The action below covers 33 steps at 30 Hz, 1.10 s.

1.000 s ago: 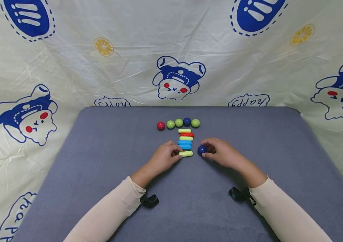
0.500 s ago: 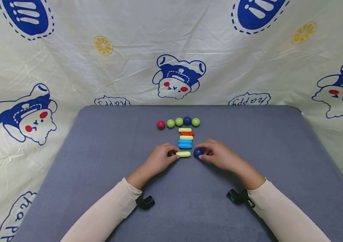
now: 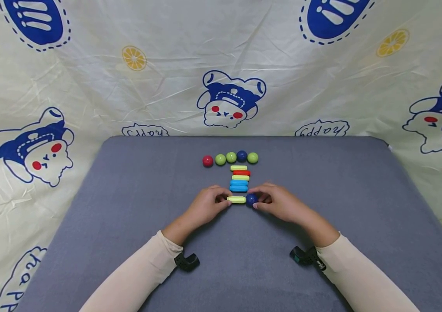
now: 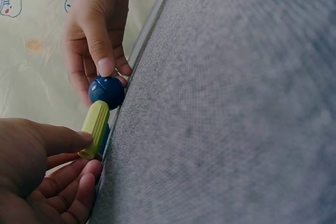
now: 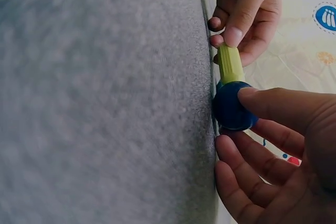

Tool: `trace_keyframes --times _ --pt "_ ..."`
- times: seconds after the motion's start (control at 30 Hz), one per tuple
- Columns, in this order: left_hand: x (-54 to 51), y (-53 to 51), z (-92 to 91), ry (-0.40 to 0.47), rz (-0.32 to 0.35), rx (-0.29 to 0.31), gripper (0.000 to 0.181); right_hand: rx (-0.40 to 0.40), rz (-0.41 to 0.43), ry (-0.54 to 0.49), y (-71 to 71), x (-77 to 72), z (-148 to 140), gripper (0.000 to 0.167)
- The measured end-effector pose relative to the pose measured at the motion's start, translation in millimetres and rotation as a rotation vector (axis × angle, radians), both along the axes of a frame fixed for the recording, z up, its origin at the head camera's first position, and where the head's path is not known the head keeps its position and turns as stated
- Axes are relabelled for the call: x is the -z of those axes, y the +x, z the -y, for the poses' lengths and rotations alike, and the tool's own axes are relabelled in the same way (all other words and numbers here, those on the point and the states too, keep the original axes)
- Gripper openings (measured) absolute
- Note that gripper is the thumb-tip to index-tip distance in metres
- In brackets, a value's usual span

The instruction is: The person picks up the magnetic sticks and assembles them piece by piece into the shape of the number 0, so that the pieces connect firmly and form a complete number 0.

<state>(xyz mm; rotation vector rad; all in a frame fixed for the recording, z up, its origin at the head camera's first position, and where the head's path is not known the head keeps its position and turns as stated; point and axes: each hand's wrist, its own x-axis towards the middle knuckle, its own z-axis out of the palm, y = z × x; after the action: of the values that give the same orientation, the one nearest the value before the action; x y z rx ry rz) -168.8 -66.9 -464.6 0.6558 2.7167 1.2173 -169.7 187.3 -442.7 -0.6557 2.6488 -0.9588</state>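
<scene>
My left hand [image 3: 208, 203] pinches the left end of a ribbed yellow-green rod [image 3: 237, 199] between thumb and fingers. From the other side, my right hand [image 3: 281, 201] holds a dark blue ball [image 3: 251, 199] with thumb and fingertips. The ball meets the rod's right end, and both wrist views show the two touching there: the rod [image 4: 95, 129] in the left one, the ball [image 5: 233, 106] in the right one. Just beyond them lie two blue rods [image 3: 238, 186], a yellow rod [image 3: 240, 178], a red rod [image 3: 241, 173] and another yellow rod [image 3: 238, 168], stacked one behind another.
Behind the rods runs a row of balls: a red ball [image 3: 207, 161], several green balls [image 3: 231, 157] and a dark blue ball [image 3: 242, 156]. Everything lies on a grey cloth-covered table [image 3: 146, 173]. A printed curtain [image 3: 166, 95] hangs at its far edge.
The right hand has brought the blue ball leftward and slightly nearer, up against the rod. The left hand has shifted the yellow-green rod a little left, away from the blue rods.
</scene>
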Motion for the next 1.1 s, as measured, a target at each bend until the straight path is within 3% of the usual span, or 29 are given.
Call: trace_keyframes --times 0.33,1.1 --pt "3.8 0.0 1.3 0.058 0.047 -0.024 0.016 0.034 0.063 -0.067 0.7 5.7 -3 0.038" --pt "9.7 -3.9 2.5 0.216 0.129 -0.055 0.023 0.025 0.086 -0.139 -4.6 16.9 -12 0.037"
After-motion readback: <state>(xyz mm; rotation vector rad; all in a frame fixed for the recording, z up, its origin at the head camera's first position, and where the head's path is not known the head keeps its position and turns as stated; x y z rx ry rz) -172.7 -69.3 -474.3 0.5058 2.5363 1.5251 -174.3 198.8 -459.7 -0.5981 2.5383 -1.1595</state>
